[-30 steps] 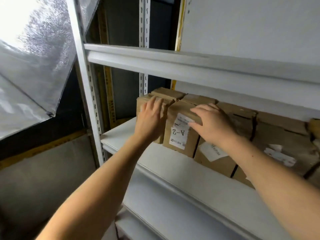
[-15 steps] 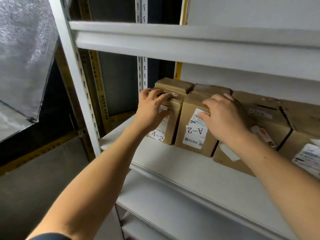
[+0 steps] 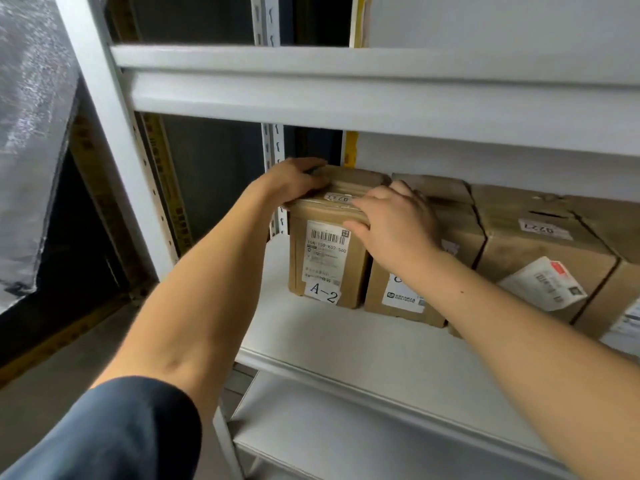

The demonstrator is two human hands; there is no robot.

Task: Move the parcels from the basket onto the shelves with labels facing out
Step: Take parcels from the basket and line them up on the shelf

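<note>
A brown cardboard parcel [image 3: 325, 258] stands upright at the left end of the white middle shelf [image 3: 346, 341], its barcode label and an "A-2" sticker facing out. My left hand [image 3: 294, 183] grips its top left corner. My right hand [image 3: 391, 220] lies over its top right edge and partly covers the second parcel [image 3: 408, 296] beside it. Further right, a third parcel [image 3: 540, 244] with a white label touches the row, and more parcels run off the right edge. The basket is not in view.
The upper shelf beam [image 3: 346, 95] hangs close above the parcels. A white upright post [image 3: 114, 140] stands at the left. Below is a lower shelf [image 3: 363, 431]. A silvery sheet [image 3: 31, 116] hangs at the far left over a dark gap.
The left parcel has been turned and stood upright, so its barcode label and "A-2" sticker now face out. My right hand has shifted left from the second parcel onto it. The view has dropped closer.
</note>
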